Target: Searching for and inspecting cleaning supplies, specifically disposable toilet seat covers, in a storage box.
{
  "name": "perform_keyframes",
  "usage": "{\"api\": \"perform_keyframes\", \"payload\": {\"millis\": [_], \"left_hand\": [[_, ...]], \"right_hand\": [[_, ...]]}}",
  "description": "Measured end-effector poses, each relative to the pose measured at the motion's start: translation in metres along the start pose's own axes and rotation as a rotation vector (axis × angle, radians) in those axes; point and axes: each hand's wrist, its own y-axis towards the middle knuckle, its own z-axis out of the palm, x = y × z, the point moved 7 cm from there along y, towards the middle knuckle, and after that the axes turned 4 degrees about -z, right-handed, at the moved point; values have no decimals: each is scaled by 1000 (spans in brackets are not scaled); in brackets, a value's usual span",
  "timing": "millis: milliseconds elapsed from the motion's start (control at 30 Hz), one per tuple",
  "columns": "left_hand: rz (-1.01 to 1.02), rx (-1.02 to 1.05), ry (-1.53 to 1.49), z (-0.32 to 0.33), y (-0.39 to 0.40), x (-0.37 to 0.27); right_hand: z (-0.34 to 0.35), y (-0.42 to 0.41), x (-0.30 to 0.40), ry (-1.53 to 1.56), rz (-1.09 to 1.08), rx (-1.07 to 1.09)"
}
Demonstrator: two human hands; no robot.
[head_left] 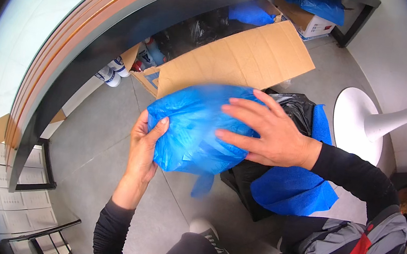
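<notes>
A crinkled blue plastic bag (191,133) is held up in front of me, bulging with something inside that I cannot make out. My left hand (144,146) pinches its left edge, thumb on top and fingers behind. Over the bag's right side, my right hand (267,133) has its fingers spread against the plastic, slightly blurred. A loose strip of the bag hangs from its lower edge. Below and to the right, a black plastic bag (293,107) and a blue cloth (294,191) lie on the floor, partly hidden by my right hand and the bag.
Beyond the bag, an open cardboard box (239,55) under a dark-framed table (96,37) holds bottles and black plastic. White bottles (108,76) stand beside it. A white pedestal base (356,125) is on the right. Stacked white boxes (11,198) line the left.
</notes>
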Motion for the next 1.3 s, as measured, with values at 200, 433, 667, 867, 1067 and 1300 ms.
{"api": "perform_keyframes", "payload": {"millis": [200, 433, 667, 867, 1067, 1300], "left_hand": [[-110, 13, -15, -4, 0, 14], [-447, 19, -80, -10, -7, 32], [438, -65, 841, 16, -23, -7], [541, 244, 943, 76, -22, 24], [159, 312, 626, 71, -10, 64], [118, 349, 539, 79, -2, 81]], "right_hand": [[8, 5, 2, 92, -5, -54], [21, -11, -33, 573, 430, -187], [80, -53, -50, 1085, 850, -136], [105, -72, -48, 1157, 921, -61], [35, -49, -63, 525, 691, -70], [26, -20, -32, 773, 577, -66]]}}
